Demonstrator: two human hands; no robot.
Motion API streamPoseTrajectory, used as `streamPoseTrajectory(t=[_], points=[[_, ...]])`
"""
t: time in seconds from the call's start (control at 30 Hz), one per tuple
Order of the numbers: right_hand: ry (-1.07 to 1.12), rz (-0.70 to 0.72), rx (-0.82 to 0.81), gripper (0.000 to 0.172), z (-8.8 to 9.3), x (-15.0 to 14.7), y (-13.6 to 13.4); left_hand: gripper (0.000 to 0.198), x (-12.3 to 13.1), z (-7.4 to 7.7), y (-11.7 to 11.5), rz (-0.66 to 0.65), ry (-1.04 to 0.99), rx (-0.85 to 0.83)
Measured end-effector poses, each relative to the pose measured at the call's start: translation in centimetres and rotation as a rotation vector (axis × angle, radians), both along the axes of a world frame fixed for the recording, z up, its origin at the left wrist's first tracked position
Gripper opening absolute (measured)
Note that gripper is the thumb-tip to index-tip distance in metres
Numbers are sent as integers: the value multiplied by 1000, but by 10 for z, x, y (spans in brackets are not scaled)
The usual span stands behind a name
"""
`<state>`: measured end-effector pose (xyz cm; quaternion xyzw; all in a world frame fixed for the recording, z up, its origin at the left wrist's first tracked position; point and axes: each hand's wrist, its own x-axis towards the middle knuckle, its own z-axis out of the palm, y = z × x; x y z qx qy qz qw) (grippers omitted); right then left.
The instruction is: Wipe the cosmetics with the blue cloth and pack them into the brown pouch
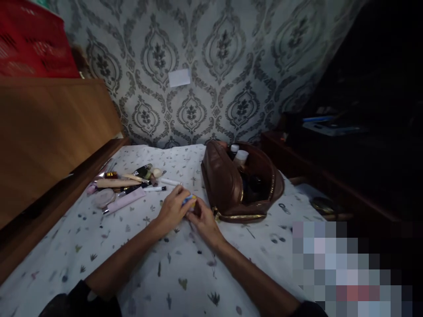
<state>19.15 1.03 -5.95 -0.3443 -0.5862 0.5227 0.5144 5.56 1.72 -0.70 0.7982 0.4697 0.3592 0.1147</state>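
Both my hands meet over the white patterned cloth [139, 264]. My left hand [173, 208] and my right hand [203, 220] are closed together on a small blue and yellow item [189, 200], pinched between the fingers. Just right of them sits an open brown leather pouch [228, 185] with bottles [241, 156] standing inside. Left of my hands lies a scatter of cosmetics [127, 185]: brushes, pencils, a pink tube and a round compact.
A wooden headboard or cabinet side [49, 132] rises on the left with a red crate [33, 39] above. Patterned wallpaper [214, 66] backs the scene. Dark furniture [346, 154] stands at right; a round metal object [324, 204] lies near it.
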Motion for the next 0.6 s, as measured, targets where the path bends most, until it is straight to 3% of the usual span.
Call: streamPoseTrajectory(t=[0.23,0.43,0.6], points=[[-106,7,-20,45,2,0,-1,31,-15,2,-1,13,-194,-10],[-37,39,-68,46,2,-3,-3,25,-23,-8,9,123,-647,-311],[-6,18,-105,53,5,-4,-3,30,-29,-16,13,186,-770,-369]])
